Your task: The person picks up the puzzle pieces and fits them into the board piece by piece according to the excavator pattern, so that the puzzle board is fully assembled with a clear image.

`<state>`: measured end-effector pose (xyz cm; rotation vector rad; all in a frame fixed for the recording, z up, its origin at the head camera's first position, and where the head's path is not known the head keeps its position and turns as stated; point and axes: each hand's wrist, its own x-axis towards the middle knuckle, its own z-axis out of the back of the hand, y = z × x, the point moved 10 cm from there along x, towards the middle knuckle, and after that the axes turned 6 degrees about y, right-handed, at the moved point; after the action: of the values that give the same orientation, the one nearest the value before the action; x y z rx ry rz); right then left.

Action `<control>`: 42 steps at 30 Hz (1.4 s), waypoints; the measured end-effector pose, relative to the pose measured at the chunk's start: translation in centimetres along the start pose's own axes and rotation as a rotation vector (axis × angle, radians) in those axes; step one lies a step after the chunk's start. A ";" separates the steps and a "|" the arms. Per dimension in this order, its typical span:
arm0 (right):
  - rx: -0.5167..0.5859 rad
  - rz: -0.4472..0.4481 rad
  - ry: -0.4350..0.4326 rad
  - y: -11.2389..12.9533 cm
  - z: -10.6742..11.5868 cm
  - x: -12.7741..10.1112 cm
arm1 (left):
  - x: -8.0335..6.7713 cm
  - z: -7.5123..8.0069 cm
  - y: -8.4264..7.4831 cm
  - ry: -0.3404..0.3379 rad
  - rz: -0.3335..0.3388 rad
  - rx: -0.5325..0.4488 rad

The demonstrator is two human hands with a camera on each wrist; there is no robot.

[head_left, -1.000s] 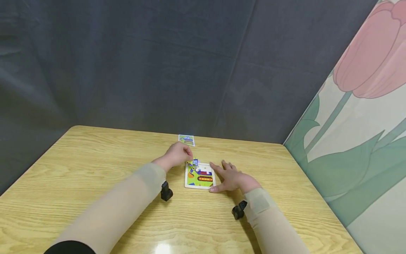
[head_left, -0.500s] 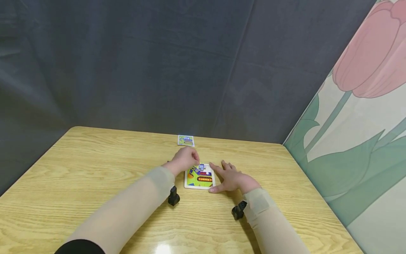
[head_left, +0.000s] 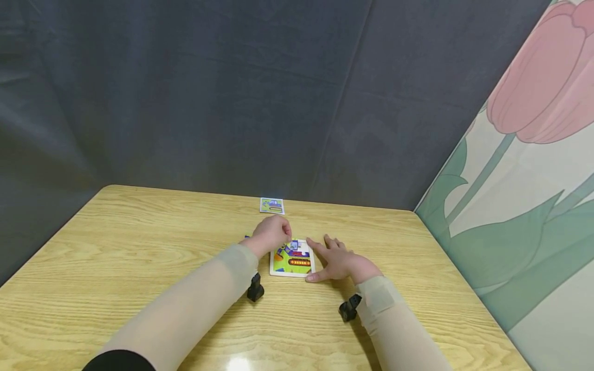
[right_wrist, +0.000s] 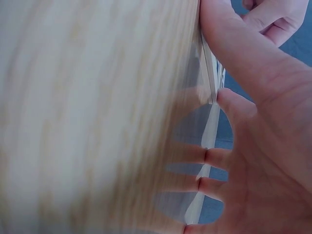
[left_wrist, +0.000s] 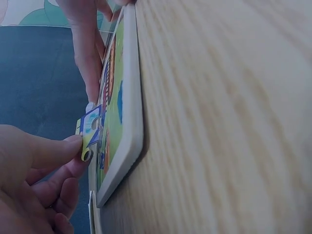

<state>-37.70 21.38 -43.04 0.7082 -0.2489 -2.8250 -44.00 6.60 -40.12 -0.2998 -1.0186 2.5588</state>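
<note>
My left hand [head_left: 273, 233] pinches a jigsaw puzzle piece [left_wrist: 88, 127] between thumb and fingers. In the left wrist view the piece, blue, yellow and white with a curved cut, tilts over the top of a white-framed puzzle board [left_wrist: 127, 141]. That board lies flat on the table and carries a green picture with an orange-and-yellow track [head_left: 299, 262]; its upper right part shows white. With fingers spread, my right hand [head_left: 339, 262] rests at the board's right side, thumb at the near corner and index finger at the far one. The right wrist view shows its other fingertips on the tabletop.
A small picture card [head_left: 271, 205] with a similar design lies near the back edge of the wooden table [head_left: 176, 226]. Something small and blue [head_left: 247, 236] peeks out behind my left wrist. A dark curtain [head_left: 223, 103] hangs behind, and a tulip-patterned panel [head_left: 524, 170] stands at right.
My left hand has moved right and slightly nearer with the puzzle piece, from the board's upper left corner to over its upper middle. In the last half second it barely shifts; my right hand stays put.
</note>
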 end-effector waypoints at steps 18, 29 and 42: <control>-0.001 0.003 0.000 0.2 0.1 -0.3 | -0.6 -0.5 -0.6 0.035 -0.016 0.196; -0.004 0.004 0.003 0.2 0.1 -0.3 | -0.7 -1.0 -1.6 0.033 -0.094 0.327; -0.010 -0.001 -0.005 0.0 0.0 -0.1 | -2.5 1.8 -0.2 0.092 -0.068 0.256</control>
<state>-37.61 21.41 -42.95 0.6999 -0.2350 -2.8275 -42.30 4.59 -38.56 -0.3035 -0.6486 2.5514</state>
